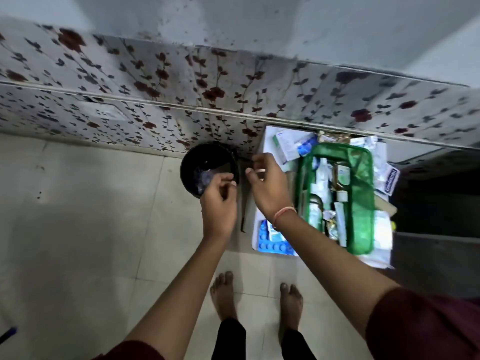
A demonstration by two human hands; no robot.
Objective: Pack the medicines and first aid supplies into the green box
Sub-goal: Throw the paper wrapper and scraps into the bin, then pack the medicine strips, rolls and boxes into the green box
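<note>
Both bare hands are held out over the pale tiled floor [78, 216], close together but not touching, to the left of a small white table [268, 131]. The left hand [219, 203] is curled, thumb and fingertips pinched toward each other above a round black bin [205, 165] that stands against the flower-patterned wall tiles [155, 81]; whether anything is gripped between those fingers cannot be told from the blurred view. The right hand [267, 185] is raised just beside it, with a small white strip [258, 171] pinched between thumb and forefinger. A pink thread band [283, 214] is worn at the right wrist.

The green mesh box [363, 178] is seen lying open on the white table, to the right of both hands and clear of them, with the right forearm crossing in front of its near left corner. It is already filled with white tubes, small bottles and foil packets, too smeared to be told apart. Around the box, loose supplies are spread on the table: a white and green carton [284, 146] at the far left corner, a blue blister strip of tablets [272, 246] at the near left corner partly under the right wrist, and white packets [384, 172] along the right side.

Two bare feet [223, 294] are planted on the floor below the arms.
</note>
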